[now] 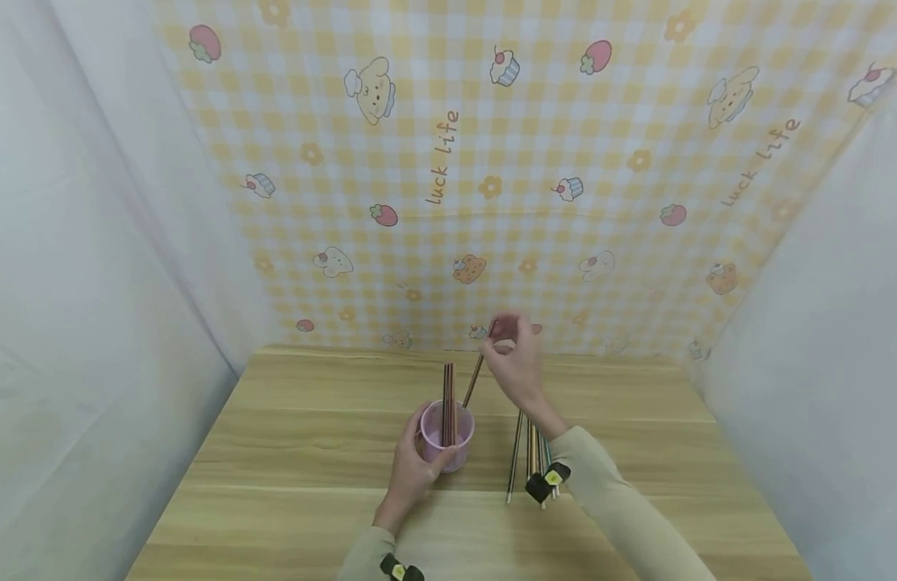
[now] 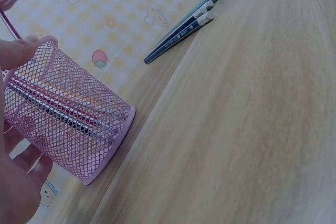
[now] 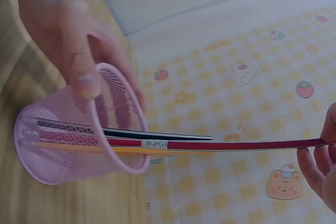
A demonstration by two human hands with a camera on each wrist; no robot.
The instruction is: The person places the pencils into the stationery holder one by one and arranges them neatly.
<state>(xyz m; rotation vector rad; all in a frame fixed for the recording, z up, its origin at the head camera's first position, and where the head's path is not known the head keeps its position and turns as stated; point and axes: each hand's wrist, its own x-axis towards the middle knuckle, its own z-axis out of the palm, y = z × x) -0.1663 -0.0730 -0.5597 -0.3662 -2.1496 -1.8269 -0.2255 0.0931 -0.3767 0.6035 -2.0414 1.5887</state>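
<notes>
Head view: At the desk [image 1: 310,428], the fingers of my left hand [image 1: 408,468] curl round a pink mesh cup [image 1: 458,461], thumb on the near side and the others reaching about the wall. The cup stands on the wood; my grip, high near the rim, probably serves to stop so light a holder from sliding or tipping. A few stored pencils [image 1: 449,403] lean together inside it, pale rounded ends down at the base in the right wrist view, shafts rising past the rim where they are easy to grasp.

Above and to the right, my right hand [image 1: 517,371] pinches one red pencil [image 3: 236,145] between thumb and fingers, close to its upper end. Held that far up, I judge, the shaft keeps my fingers clear of the cup's mouth and can be steered from above. It slants down to the rim, silver ferrule [image 3: 155,144] lowest; whether that end touches the mesh I cannot tell.

Partly beneath my right sleeve [image 1: 608,492], a group of loose pencils [image 1: 531,452] lies on the desk near the cup, white erasers [image 1: 509,499] pointing my way, apparently set within short reach of that side. Behind hangs a yellow checked cloth [image 1: 433,218] printed with strawberries and cupcakes.
</notes>
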